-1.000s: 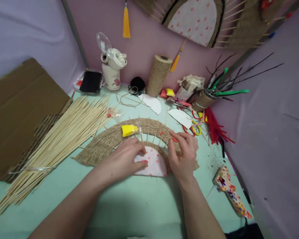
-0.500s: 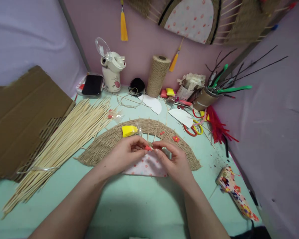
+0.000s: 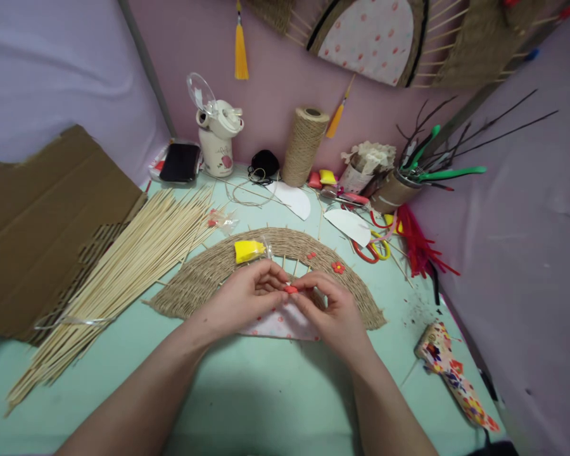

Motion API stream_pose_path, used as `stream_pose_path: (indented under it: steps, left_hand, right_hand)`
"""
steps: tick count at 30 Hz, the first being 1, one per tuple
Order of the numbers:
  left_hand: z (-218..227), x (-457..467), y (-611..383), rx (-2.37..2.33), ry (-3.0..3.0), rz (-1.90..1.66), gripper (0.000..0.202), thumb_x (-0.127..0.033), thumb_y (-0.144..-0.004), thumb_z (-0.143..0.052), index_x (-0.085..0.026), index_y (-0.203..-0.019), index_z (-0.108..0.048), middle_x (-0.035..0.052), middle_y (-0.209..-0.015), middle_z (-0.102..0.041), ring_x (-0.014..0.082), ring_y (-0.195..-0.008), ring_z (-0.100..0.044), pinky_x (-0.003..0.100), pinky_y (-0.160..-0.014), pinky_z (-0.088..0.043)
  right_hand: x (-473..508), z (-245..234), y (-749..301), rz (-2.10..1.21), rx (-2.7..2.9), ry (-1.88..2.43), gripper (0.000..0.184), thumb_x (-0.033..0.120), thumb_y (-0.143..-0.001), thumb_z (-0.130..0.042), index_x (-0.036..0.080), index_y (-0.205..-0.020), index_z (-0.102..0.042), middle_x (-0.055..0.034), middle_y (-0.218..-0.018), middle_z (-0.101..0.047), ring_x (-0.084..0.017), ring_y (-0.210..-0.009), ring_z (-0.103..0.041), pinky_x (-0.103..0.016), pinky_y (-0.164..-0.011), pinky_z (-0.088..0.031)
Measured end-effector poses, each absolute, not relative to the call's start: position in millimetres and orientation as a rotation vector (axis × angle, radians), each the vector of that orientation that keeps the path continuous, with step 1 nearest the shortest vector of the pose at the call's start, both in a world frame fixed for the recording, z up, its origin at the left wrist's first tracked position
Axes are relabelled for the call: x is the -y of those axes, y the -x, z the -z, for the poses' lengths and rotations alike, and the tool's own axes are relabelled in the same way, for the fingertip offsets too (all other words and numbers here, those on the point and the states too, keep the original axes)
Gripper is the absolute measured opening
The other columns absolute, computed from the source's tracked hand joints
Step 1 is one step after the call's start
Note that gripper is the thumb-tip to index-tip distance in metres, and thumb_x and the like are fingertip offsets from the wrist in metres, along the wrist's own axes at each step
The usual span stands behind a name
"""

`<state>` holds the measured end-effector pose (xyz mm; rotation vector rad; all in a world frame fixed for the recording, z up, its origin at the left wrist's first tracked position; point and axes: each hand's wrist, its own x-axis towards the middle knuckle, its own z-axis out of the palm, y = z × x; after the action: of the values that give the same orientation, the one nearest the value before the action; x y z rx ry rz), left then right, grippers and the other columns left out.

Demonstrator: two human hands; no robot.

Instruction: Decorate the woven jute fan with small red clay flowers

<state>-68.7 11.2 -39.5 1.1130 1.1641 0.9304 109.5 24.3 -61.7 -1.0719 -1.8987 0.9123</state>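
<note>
Between the fingertips of my left hand [image 3: 256,286] and my right hand [image 3: 330,301] is a small lump of red modelling clay [image 3: 291,289]. Both hands are closed in a pinch on it, above a half-round woven twine fan [image 3: 190,288]. The fan's lower middle is white cloth with red spots [image 3: 285,323], partly covered by my hands. A red clay flower with a yellow centre [image 3: 337,268] and small red clay bits [image 3: 311,255] lie on the woven band. Beyond my left hand rests a yellow clay pack [image 3: 248,251] in clear wrapping.
Thin wooden sticks [image 3: 123,278] and cardboard [image 3: 52,234] lie at left. Along the back stand a white jug-like container [image 3: 217,145], a twine spool [image 3: 304,145] and a holder [image 3: 394,190] with green-handled tools. Scissors [image 3: 380,247] and a flower-patterned glue gun [image 3: 456,373] are on the right.
The red clay has turned between my fingertips and sits slightly lower and to the right. Both hands keep their pinch. The whole view has shifted slightly.
</note>
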Motion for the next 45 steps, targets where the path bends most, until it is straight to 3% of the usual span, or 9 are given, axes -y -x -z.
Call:
stream_pose_path:
  steps: [9,19,22,25,28,31,37,40,45]
  left_hand:
    - [41,-12,70,-1.243,-1.1,-0.877,0.01,-0.025,-0.071,-0.07,-0.018,-0.073,-0.063,-0.002,-0.064,-0.057,0.012,-0.059,-0.052,0.022,-0.052,-0.036]
    - [59,-9,67,-1.399,-1.437,-0.752,0.002,-0.019,-0.074,-0.055,-0.02,-0.075,-0.057,-0.0048,-0.067,-0.057,0.0121,-0.065,-0.052,0.024,-0.06,-0.038]
    - [60,-8,66,-1.451,-1.527,-0.71,0.002,-0.019,-0.075,-0.054,-0.021,-0.074,-0.054,-0.0058,-0.065,-0.055,0.0117,-0.062,-0.05,0.024,-0.058,-0.036]
    - [57,-7,68,-1.521,-1.622,-0.667,0.003,-0.019,-0.075,-0.054,-0.021,-0.074,-0.052,-0.0053,-0.066,-0.054,0.0122,-0.062,-0.048,0.025,-0.057,-0.034]
    - [53,-5,70,-1.436,-1.766,-0.584,0.006,-0.015,-0.076,-0.053,-0.021,-0.078,-0.055,-0.0028,-0.075,-0.057,0.014,-0.072,-0.052,0.026,-0.064,-0.037]
    - [51,-3,72,-1.33,-1.926,-0.501,0.01,-0.012,-0.078,-0.051,-0.019,-0.078,-0.058,0.001,-0.084,-0.058,0.0177,-0.086,-0.054,0.029,-0.075,-0.04]
    - [47,-4,73,-1.209,-1.819,-0.586,0.01,-0.021,-0.082,-0.06,-0.023,-0.088,-0.068,0.002,-0.096,-0.063,0.0198,-0.098,-0.057,0.032,-0.085,-0.041]
    - [43,-8,71,-1.227,-1.428,-0.771,0.015,-0.031,-0.083,-0.063,-0.022,-0.094,-0.067,0.0012,-0.094,-0.066,0.017,-0.089,-0.06,0.03,-0.078,-0.044]
    - [42,-9,65,-1.1,-0.96,-0.879,0.02,-0.034,-0.074,-0.073,-0.019,-0.082,-0.063,-0.0019,-0.077,-0.062,0.0112,-0.071,-0.056,0.023,-0.065,-0.042]
  right_hand:
    - [-22,64,-107,-0.637,2.133,1.03,0.007,0.022,-0.091,-0.059,0.023,-0.091,-0.066,0.0,-0.086,-0.07,-0.016,-0.084,-0.062,-0.034,-0.079,-0.039]
    - [-16,68,-99,-0.311,2.217,1.135,0.008,0.017,-0.083,-0.054,0.019,-0.076,-0.057,-0.0009,-0.075,-0.061,-0.017,-0.078,-0.054,-0.037,-0.081,-0.032]
    - [-16,66,-100,-0.406,2.12,1.202,0.008,0.016,-0.076,-0.052,0.019,-0.069,-0.053,-0.0003,-0.07,-0.057,-0.017,-0.073,-0.052,-0.037,-0.078,-0.034]
    - [-19,61,-104,-0.787,1.855,1.268,0.007,0.018,-0.073,-0.052,0.02,-0.067,-0.054,0.0001,-0.067,-0.057,-0.016,-0.067,-0.052,-0.031,-0.066,-0.038]
    - [-23,57,-108,-1.247,1.528,1.27,0.009,0.027,-0.077,-0.058,0.02,-0.072,-0.061,0.0011,-0.065,-0.06,-0.013,-0.057,-0.051,-0.026,-0.053,-0.039]
    - [-24,57,-110,-1.432,1.386,1.215,0.014,0.035,-0.077,-0.066,0.021,-0.078,-0.066,0.0015,-0.067,-0.062,-0.011,-0.055,-0.051,-0.024,-0.051,-0.039]
    - [-23,58,-109,-1.435,1.349,1.175,0.013,0.035,-0.077,-0.07,0.022,-0.078,-0.069,0.0011,-0.07,-0.066,-0.012,-0.06,-0.056,-0.024,-0.055,-0.043]
    - [-21,57,-108,-1.284,1.432,1.158,0.008,0.029,-0.078,-0.067,0.022,-0.075,-0.067,0.001,-0.071,-0.066,-0.013,-0.064,-0.058,-0.024,-0.059,-0.045]
    - [-17,58,-105,-1.0,1.673,1.118,0.006,0.023,-0.083,-0.064,0.022,-0.076,-0.064,0.0008,-0.076,-0.064,-0.013,-0.073,-0.059,-0.025,-0.066,-0.045]
